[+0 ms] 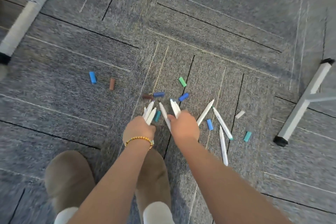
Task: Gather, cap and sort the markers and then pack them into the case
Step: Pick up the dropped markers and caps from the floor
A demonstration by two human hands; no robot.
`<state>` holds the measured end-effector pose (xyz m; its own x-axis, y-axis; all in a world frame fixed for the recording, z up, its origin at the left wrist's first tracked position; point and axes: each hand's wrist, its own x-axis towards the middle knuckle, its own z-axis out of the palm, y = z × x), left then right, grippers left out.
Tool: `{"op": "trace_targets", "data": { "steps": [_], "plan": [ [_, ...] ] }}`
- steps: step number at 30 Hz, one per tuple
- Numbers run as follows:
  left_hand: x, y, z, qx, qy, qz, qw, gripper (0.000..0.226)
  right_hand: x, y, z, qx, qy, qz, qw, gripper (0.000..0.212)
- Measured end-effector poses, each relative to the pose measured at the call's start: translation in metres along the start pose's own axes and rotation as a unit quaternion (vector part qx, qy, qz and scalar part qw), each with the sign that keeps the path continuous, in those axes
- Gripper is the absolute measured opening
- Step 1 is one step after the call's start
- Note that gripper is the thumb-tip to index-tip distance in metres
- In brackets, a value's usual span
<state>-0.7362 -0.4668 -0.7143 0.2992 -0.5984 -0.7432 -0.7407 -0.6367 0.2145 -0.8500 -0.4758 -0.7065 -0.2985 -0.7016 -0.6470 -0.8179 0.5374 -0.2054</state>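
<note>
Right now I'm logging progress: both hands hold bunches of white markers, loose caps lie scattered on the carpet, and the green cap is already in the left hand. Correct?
Not quite. In the head view the green cap lies on the carpet, beyond both hands and held by neither. The rest stands: the left hand and the right hand each grip white markers, and loose caps lie scattered.

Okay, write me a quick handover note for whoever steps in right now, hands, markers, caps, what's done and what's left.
Left hand: grips a bunch of uncapped markers.
Right hand: grips more uncapped markers.
Still on the carpet: three loose markers to the right, plus scattered caps, among them a blue cap, a brown cap, a green cap and a white cap.
Done: gathering partly.
Left: pick up the rest, cap, sort, pack. No case is in view.
</note>
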Motion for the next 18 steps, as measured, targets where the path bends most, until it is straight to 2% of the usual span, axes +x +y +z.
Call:
{"op": "trace_targets", "data": {
  "steps": [3,6,10,12,13,15,16,18],
  "plan": [
    [0.009,-0.006,-0.019,-0.054,0.001,-0.019,0.998,0.025,0.001,-0.007,0.004,0.063,-0.019,0.019,0.998,0.040],
    [0.015,-0.012,-0.040,-0.135,0.007,-0.027,0.990,0.024,-0.001,-0.008,0.009,0.096,-0.050,0.017,0.994,0.040],
    [0.017,-0.012,-0.056,-0.207,0.045,-0.006,0.977,0.025,-0.004,-0.006,0.007,-0.076,-0.084,-0.057,0.992,0.035],
    [0.014,-0.006,-0.059,-0.237,0.055,0.013,0.970,0.022,0.001,-0.008,0.002,-0.075,-0.073,-0.082,0.991,0.030],
    [0.011,-0.001,-0.059,-0.257,0.053,0.021,0.965,0.021,0.003,-0.009,-0.003,-0.025,-0.080,-0.084,0.993,0.027],
    [0.002,0.013,-0.056,-0.329,0.030,0.038,0.943,0.018,0.005,-0.006,-0.019,0.181,-0.108,-0.048,0.976,0.022],
    [-0.002,0.022,-0.055,-0.385,0.009,0.046,0.922,0.013,0.006,0.000,-0.030,0.303,-0.123,-0.013,0.945,0.021],
    [-0.014,0.041,-0.053,-0.494,-0.050,0.049,0.866,0.008,0.006,0.022,-0.060,0.503,-0.146,0.054,0.850,0.017]
  ]
}}
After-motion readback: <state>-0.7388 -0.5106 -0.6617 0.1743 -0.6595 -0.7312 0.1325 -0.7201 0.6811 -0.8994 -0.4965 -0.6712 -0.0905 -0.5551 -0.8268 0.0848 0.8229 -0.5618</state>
